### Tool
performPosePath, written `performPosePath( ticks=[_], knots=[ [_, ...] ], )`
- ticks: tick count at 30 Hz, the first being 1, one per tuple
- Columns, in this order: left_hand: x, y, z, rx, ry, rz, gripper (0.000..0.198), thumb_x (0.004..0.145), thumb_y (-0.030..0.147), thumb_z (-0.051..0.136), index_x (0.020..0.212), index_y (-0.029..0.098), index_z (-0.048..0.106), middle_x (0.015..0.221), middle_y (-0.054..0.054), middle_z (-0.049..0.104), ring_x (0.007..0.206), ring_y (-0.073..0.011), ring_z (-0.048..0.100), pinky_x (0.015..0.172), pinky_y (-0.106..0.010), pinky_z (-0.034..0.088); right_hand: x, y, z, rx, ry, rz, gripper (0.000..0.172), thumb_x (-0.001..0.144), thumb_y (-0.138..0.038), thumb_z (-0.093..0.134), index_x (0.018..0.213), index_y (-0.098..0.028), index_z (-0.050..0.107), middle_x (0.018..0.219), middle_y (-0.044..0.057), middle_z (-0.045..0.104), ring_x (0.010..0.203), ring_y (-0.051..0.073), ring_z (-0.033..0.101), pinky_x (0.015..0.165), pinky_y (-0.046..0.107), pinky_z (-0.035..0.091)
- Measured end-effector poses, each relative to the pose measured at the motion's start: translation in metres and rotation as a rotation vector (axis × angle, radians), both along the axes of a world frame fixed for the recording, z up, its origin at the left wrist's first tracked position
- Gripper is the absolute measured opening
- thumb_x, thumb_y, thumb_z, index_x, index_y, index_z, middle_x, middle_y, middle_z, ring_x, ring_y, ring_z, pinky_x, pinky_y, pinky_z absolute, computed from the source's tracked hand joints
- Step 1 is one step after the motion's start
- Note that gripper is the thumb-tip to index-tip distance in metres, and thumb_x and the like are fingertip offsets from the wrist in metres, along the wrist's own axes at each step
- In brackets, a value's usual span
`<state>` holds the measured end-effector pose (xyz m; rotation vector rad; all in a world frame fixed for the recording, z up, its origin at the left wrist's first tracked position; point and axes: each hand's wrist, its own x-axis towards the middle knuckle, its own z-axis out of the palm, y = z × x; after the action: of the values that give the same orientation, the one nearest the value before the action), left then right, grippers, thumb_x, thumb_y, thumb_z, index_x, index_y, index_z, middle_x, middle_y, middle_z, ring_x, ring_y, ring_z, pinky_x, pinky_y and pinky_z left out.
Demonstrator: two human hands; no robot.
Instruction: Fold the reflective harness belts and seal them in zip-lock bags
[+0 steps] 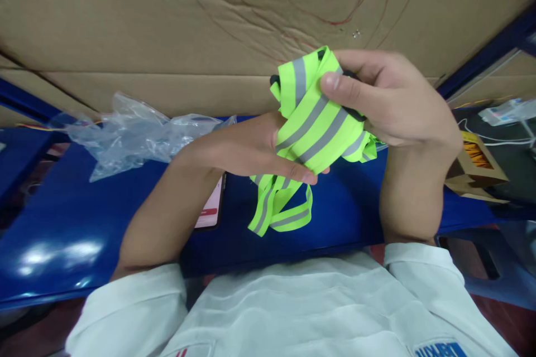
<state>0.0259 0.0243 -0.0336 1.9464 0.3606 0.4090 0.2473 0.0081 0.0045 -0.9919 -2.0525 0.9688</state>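
Observation:
Between my two hands is a folded bundle of neon-yellow reflective straps with grey stripes and some black parts at its edges. My left hand grips the bundle's lower left side, thumb across the front and the other fingers mostly hidden behind it. At the upper right, my right hand pinches the straps, thumb on the front face. Loose strap loops hang below my left hand, close to the blue tabletop. Part of the bundle pokes out under my right hand.
Crumpled clear plastic bags lie left on the blue table. A phone lies partly under my left forearm. An open cardboard box stands at the right, near a white cable. A cardboard panel with red lines rises behind.

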Motion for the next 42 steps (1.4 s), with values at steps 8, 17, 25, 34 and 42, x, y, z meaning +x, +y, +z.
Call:
performPosePath(
  ticks=[8, 17, 25, 34, 42],
  knots=[
    [-0.001, -0.005, 0.003, 0.116, -0.073, 0.109, 0.016, 0.08, 0.03, 0.084, 0.095, 0.025, 0.079, 0.096, -0.002, 0.079, 0.091, -0.0233, 0.074, 0.086, -0.034, 0.059, -0.013, 0.005, -0.014, 0.123, 0.024, -0.135, 0.034, 0.092, -0.055, 0.067, 0.115, -0.03, 0.064, 0.115, 0.005, 0.074, 0.105, 0.027, 0.071, 0.085, 0.041, 0.059],
    [-0.002, 0.009, -0.007, 0.244, -0.021, 0.143, 0.018, 0.084, 0.036, 0.081, 0.087, 0.019, 0.077, 0.086, -0.001, 0.078, 0.079, -0.0182, 0.07, 0.066, -0.028, 0.057, -0.016, -0.005, -0.01, 0.241, -0.444, 0.077, 0.074, 0.082, -0.066, 0.076, 0.137, -0.021, 0.055, 0.142, 0.009, 0.064, 0.129, 0.037, 0.061, 0.104, 0.048, 0.052],
    [0.001, 0.021, -0.02, 0.103, -0.032, 0.323, 0.041, 0.069, 0.034, 0.093, 0.099, 0.018, 0.071, 0.094, 0.0, 0.073, 0.086, -0.0183, 0.066, 0.073, -0.03, 0.059, -0.017, 0.004, -0.017, 0.284, -0.329, -0.015, 0.041, 0.091, -0.047, 0.073, 0.126, -0.03, 0.06, 0.134, 0.001, 0.069, 0.124, 0.028, 0.064, 0.1, 0.04, 0.052],
    [0.012, 0.012, -0.024, -0.053, -0.116, 0.343, 0.053, 0.071, 0.031, 0.092, 0.117, 0.017, 0.072, 0.113, -0.005, 0.076, 0.109, -0.0269, 0.07, 0.094, -0.042, 0.06, -0.011, 0.015, -0.01, 0.149, -0.306, 0.031, 0.032, 0.093, -0.057, 0.065, 0.11, -0.03, 0.071, 0.121, 0.002, 0.073, 0.111, 0.031, 0.066, 0.098, 0.046, 0.05],
    [0.022, 0.011, -0.033, -0.325, -0.266, 0.343, 0.043, 0.068, 0.03, 0.092, 0.106, 0.019, 0.075, 0.104, -0.003, 0.078, 0.103, -0.0311, 0.075, 0.087, -0.042, 0.063, -0.009, 0.01, -0.013, 0.085, -0.083, -0.176, 0.033, 0.086, -0.063, 0.069, 0.092, -0.03, 0.073, 0.101, 0.002, 0.076, 0.101, 0.033, 0.072, 0.085, 0.046, 0.054]
  ],
)
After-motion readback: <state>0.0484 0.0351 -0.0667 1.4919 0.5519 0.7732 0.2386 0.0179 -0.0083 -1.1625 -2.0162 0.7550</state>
